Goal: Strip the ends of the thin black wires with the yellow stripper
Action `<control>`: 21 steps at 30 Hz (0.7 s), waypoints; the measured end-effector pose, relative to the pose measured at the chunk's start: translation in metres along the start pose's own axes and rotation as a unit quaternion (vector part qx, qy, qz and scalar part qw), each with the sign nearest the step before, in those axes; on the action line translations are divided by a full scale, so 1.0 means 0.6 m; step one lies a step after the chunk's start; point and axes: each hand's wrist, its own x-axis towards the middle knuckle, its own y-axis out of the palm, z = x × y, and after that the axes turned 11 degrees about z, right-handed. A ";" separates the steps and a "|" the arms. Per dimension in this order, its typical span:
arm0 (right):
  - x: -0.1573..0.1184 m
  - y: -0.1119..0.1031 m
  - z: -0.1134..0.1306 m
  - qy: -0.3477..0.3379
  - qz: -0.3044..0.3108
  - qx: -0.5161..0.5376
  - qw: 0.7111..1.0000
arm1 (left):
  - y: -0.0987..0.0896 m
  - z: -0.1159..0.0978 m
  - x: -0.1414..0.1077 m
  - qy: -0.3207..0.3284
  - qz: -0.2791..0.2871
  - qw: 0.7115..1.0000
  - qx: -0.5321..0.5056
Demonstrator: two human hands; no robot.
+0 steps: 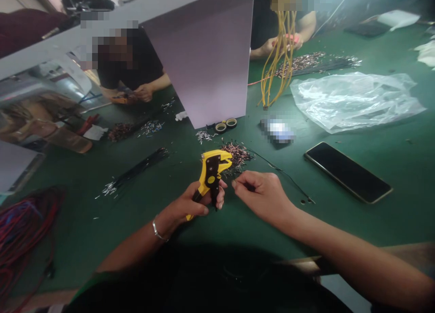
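My left hand (190, 200) is wrapped around the handles of a yellow and black wire stripper (213, 168), its jaws pointing up and to the right. Just right of the tool, my right hand (267, 193) is closed with thumb and forefinger pinched together; whatever is between them is too small to make out. Behind the stripper's jaws lies a heap of short copper-ended wire pieces (239, 153). A thin black wire (290, 179) runs along the table beyond my right hand. To the left lies a bundle of black wires (136, 168) with bright ends.
A dark phone (348, 172) and a clear plastic bag (353, 100) lie at right. Tape rolls (226, 125) sit below a pale upright panel (210, 59). Red and blue cables (27, 231) are coiled at left. Co-workers' hands (144, 92) work across the table; yellow wires (278, 64) hang there.
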 end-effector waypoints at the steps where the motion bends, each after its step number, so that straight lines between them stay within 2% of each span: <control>1: 0.000 0.001 0.000 0.000 0.001 0.003 1.000 | 0.001 0.000 0.000 0.001 -0.001 1.000 0.010; 12: -0.001 0.005 0.001 0.014 0.022 0.024 0.999 | 0.004 0.006 -0.005 0.007 -0.025 0.988 0.152; 17: -0.001 0.006 0.001 0.017 0.024 0.022 0.999 | 0.011 0.014 -0.008 0.004 -0.095 0.975 0.200; 21: -0.001 0.008 0.000 0.023 0.029 0.027 0.999 | 0.013 0.020 -0.006 0.008 -0.128 0.968 0.218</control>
